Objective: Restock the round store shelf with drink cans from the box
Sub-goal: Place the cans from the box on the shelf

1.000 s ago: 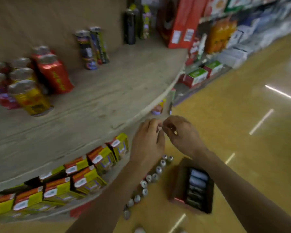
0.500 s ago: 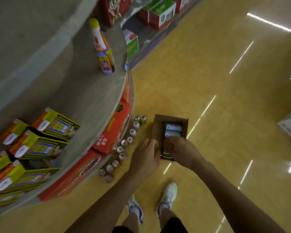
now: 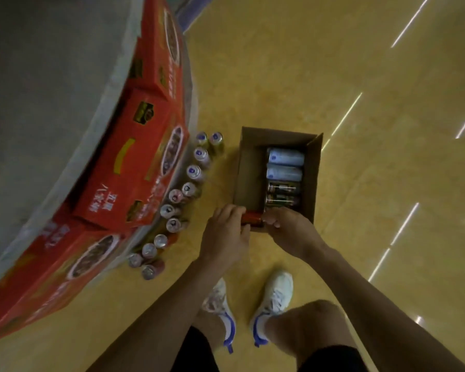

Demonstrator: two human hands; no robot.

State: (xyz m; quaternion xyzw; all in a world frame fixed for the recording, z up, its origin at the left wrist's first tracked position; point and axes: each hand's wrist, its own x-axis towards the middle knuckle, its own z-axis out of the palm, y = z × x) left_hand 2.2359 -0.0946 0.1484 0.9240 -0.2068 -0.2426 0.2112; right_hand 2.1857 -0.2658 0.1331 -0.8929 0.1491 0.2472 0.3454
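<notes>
A pair of white shoes with blue heels point(image 3: 274, 296) stands on the glossy yellow floor point(image 3: 346, 76) at the bottom of the frame. Just above, the left hand point(image 3: 224, 237) and right hand point(image 3: 293, 232) each grip an end of a red metal drink can point(image 3: 253, 220), held sideways at the near edge of the open brown cardboard box point(image 3: 246, 162) in mid-frame. Inside lie pale blue cans point(image 3: 285, 158) and dark cans point(image 3: 282, 189). To its left, a curved row of upright cans point(image 3: 188, 189) follows the round grey shelf point(image 3: 38, 89), which carries red cartons point(image 3: 129, 167).

bare forearms; black shorts point(image 3: 196, 353); white shoes point(image 3: 275, 296), blue heels.
</notes>
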